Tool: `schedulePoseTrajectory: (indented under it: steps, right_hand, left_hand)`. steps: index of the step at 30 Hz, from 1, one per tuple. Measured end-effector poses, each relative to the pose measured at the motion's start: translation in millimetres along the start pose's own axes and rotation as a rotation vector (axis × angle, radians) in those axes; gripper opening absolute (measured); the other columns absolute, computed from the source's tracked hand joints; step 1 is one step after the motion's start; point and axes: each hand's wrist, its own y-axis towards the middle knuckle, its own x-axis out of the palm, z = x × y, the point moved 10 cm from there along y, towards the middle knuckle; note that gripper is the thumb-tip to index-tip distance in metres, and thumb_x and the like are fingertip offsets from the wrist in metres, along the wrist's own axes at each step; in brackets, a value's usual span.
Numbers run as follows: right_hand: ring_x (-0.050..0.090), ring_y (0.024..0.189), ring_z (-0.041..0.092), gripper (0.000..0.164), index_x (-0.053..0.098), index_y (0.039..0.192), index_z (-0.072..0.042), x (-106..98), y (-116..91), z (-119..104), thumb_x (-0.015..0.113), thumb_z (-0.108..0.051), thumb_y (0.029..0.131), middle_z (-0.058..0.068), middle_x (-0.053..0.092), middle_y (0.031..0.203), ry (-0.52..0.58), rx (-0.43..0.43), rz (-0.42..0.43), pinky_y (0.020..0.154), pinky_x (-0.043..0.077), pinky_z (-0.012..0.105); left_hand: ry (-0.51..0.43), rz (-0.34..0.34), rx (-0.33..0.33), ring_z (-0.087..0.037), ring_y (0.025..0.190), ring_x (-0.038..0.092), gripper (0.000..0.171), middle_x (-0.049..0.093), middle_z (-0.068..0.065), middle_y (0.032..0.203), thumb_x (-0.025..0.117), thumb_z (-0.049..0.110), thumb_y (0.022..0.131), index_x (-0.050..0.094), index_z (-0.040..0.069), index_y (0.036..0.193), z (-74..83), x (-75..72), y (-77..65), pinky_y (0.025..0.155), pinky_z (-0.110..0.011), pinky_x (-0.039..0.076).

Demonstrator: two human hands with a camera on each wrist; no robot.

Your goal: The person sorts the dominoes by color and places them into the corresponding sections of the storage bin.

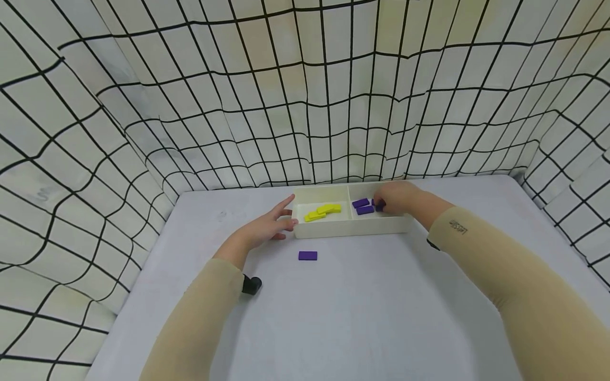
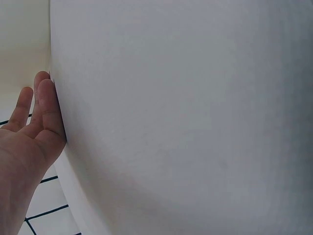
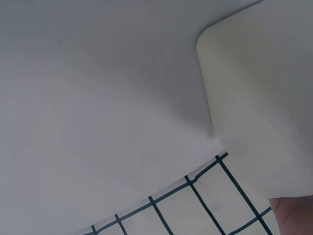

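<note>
A white two-part box (image 1: 352, 228) stands at the far side of the table, with yellow blocks (image 1: 324, 210) in its left compartment and purple blocks (image 1: 365, 210) in its right. My right hand (image 1: 395, 197) reaches down into the right compartment, its fingers curled at a purple block that they partly hide. At the box's left end is my left hand (image 1: 267, 227), its fingers spread and fingertips right at the wall. In the left wrist view, the left hand (image 2: 36, 122) shows extended fingers. The right wrist view catches only a bit of the right hand (image 3: 296, 215) beside the box.
One purple block (image 1: 307, 255) lies on the white table (image 1: 333, 317) in front of the box. White walls with a black grid (image 1: 324, 106) rise behind the table and at both sides. A black wrist device (image 1: 251, 284) sticks out beside the left sleeve.
</note>
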Motion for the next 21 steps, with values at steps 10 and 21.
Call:
schedulePoseTrajectory:
  steps: [10, 21]
  right_hand:
    - [0.063, 0.104, 0.026, 0.024, 0.072, 0.115, -0.011, 0, 1, 4, 0.071, -0.011, 0.091, 0.004, 0.069, 0.109, 0.015, 0.025, -0.002, 0.095, 0.049, 0.047]
    - [0.060, 0.100, 0.022, 0.025, 0.071, 0.119, -0.015, -12, -2, 0, 0.068, -0.017, 0.094, 0.003, 0.066, 0.106, 0.092, 0.029, 0.005, 0.091, 0.050, 0.045]
  left_hand:
    - [0.003, 0.006, 0.004, -0.020, 0.124, 0.055, 0.077, 0.025, 0.002, 0.158, 0.061, 0.042, 0.096, 0.009, 0.061, 0.150, 0.2, 0.3, 0.4, 0.106, -0.041, 0.044]
    - [-0.006, -0.008, 0.000, -0.022, 0.125, 0.053, 0.077, 0.024, 0.000, 0.159, 0.059, 0.040, 0.097, 0.008, 0.058, 0.152, 1.0, -0.1, -1.3, 0.107, -0.042, 0.042]
